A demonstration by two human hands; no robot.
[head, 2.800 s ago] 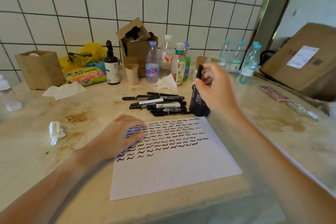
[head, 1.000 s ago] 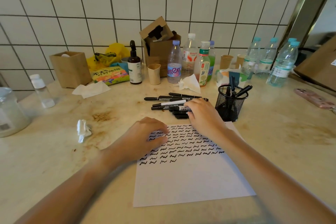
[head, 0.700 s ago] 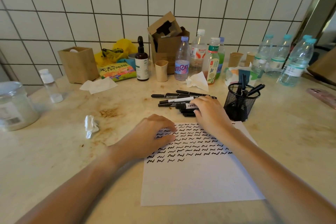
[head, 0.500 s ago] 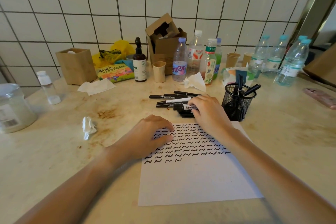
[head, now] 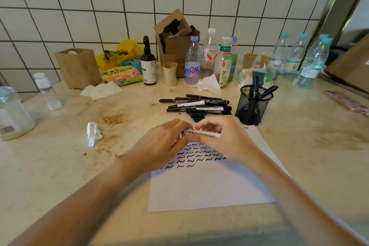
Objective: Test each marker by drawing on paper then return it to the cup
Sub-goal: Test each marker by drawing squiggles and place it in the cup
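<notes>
I hold a white marker (head: 201, 133) level above the paper (head: 211, 185), my left hand (head: 159, 146) pinching one end, my right hand (head: 225, 140) gripping the other. Its label reads "WHITEBOARD". The mesh cup (head: 252, 106) stands just right of the loose markers (head: 197, 106).

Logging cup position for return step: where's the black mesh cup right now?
In the head view the mesh cup stands upright right of centre, just right of the loose marker pile and behind the paper's top right corner, with markers in it.
</notes>
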